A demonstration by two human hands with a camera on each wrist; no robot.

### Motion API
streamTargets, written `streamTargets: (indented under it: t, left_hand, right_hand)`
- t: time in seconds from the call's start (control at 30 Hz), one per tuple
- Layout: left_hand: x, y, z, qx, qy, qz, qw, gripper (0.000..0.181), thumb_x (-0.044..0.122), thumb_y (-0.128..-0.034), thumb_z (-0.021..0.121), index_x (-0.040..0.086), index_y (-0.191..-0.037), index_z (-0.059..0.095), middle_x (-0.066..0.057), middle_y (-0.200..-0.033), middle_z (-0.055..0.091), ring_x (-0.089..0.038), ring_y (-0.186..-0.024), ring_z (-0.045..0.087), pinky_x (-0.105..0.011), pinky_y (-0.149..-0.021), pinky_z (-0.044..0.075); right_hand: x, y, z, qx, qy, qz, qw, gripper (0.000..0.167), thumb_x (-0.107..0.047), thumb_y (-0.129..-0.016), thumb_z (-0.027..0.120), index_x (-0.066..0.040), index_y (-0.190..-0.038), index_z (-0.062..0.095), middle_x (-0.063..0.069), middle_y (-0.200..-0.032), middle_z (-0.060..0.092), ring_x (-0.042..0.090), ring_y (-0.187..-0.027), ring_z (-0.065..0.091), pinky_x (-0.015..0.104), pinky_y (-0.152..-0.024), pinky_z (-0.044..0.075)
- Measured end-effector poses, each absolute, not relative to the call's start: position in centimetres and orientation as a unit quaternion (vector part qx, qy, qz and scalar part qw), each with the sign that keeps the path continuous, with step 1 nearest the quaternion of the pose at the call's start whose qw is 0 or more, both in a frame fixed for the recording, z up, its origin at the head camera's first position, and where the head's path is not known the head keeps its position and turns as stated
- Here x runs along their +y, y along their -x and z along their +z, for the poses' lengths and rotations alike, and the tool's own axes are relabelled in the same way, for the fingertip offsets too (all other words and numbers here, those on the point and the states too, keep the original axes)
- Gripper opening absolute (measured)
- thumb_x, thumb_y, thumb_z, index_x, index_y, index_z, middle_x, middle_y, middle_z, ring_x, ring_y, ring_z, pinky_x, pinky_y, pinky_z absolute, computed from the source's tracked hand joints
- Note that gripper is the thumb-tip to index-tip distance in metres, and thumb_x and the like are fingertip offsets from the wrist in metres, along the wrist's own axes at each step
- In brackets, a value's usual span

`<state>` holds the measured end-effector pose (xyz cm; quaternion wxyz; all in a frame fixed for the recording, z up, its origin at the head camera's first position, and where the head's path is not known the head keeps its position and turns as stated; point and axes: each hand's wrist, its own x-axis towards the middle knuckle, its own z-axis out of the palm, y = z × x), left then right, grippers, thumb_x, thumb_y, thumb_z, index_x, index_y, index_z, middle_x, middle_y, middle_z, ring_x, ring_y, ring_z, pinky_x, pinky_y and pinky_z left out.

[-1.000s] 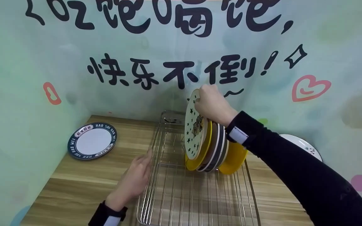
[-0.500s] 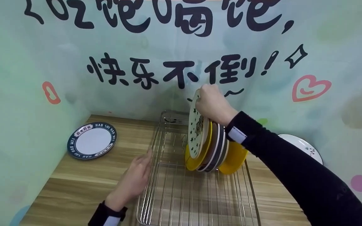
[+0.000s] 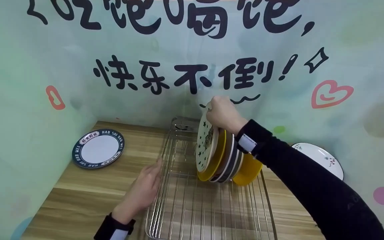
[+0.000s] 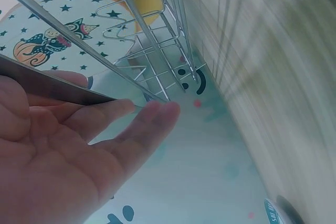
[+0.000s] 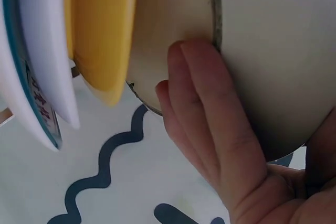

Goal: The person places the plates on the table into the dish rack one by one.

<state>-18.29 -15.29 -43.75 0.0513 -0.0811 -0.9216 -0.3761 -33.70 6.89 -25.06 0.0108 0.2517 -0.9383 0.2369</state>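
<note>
My right hand pinches the top edge of a pale plate with stars and a cartoon figure; the right wrist view has the fingers flat along its plain back. That plate stands tilted in a wire rack, at the left end of a row of upright plates: a yellow one, several white and dark-rimmed ones, and an orange-yellow one. My left hand rests at the rack's left side, its fingers extended along the wire rail.
A blue-rimmed white plate lies on the wooden table at the left. Another white plate with a floral pattern is at the right, partly behind my right sleeve. A printed backdrop stands behind the rack.
My right hand has come down a little, and the star plate with it now sits lower in the rack. The left hand has stayed at the rack's side.
</note>
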Motion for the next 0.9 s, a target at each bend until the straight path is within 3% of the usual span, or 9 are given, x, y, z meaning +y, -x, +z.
streamTargets:
  t: [0.1,0.23,0.43,0.6,0.8,0.9]
  left_hand:
    - [-15.3,18.3,-43.8,-0.922,0.081,-0.375,0.049,0.052,0.011,-0.1028,0.046,0.003,-0.152,0.030,-0.018,-0.149,0.039,-0.041,-0.135,0.035,-0.055,-0.105,0.035]
    - [-15.3,18.2,-43.8,-0.922,0.080,-0.376,0.045,0.054,0.010,-0.1024,0.046,0.003,-0.153,0.027,-0.017,-0.149,0.040,-0.040,-0.136,0.034,-0.055,-0.106,0.034]
    - [-15.3,18.1,-43.7,-0.921,0.086,-0.377,0.049,0.057,0.007,-0.1006,0.047,0.002,-0.153,0.026,-0.018,-0.148,0.041,-0.040,-0.134,0.037,-0.054,-0.107,0.035]
    - [-15.4,18.1,-43.8,-0.922,0.082,-0.375,0.046,0.058,0.009,-0.1014,0.047,0.004,-0.154,0.023,-0.020,-0.146,0.043,-0.042,-0.134,0.037,-0.056,-0.106,0.034]
    - [-15.4,17.9,-43.6,-0.921,0.070,-0.381,0.028,0.059,0.012,-0.1026,0.046,0.008,-0.156,0.020,-0.021,-0.149,0.039,-0.042,-0.136,0.034,-0.057,-0.108,0.030]
    - [-15.4,18.0,-43.6,-0.920,0.071,-0.384,0.027,0.058,0.011,-0.1027,0.045,0.007,-0.155,0.021,-0.021,-0.148,0.039,-0.041,-0.135,0.035,-0.056,-0.108,0.031]
  right_hand:
    - [7.0,33.8,-25.6,-0.935,-0.259,0.242,0.020,0.035,0.010,-0.075,0.044,-0.014,-0.053,0.030,-0.002,-0.050,0.032,0.013,-0.039,0.040,0.022,-0.035,0.030]
    - [6.8,33.7,-26.1,-0.932,-0.256,0.257,0.014,0.035,0.010,-0.076,0.044,-0.014,-0.055,0.031,-0.001,-0.050,0.037,0.014,-0.040,0.046,0.022,-0.034,0.035]
    - [6.4,33.4,-27.1,-0.935,-0.254,0.247,0.009,0.037,0.009,-0.080,0.045,-0.014,-0.054,0.031,-0.002,-0.049,0.033,0.014,-0.041,0.042,0.023,-0.036,0.031]
    - [6.3,33.2,-27.7,-0.940,-0.236,0.245,-0.026,0.033,0.008,-0.084,0.046,-0.011,-0.058,0.039,0.001,-0.053,0.042,0.015,-0.044,0.049,0.023,-0.036,0.036]
    - [6.0,32.7,-28.4,-0.939,-0.240,0.245,-0.023,0.024,0.011,-0.080,0.047,-0.009,-0.068,0.042,0.001,-0.058,0.040,0.017,-0.048,0.044,0.026,-0.041,0.034]
    - [5.9,32.6,-28.5,-0.943,-0.237,0.234,-0.022,0.028,0.009,-0.080,0.047,-0.011,-0.063,0.038,-0.001,-0.055,0.036,0.014,-0.046,0.039,0.025,-0.040,0.030]
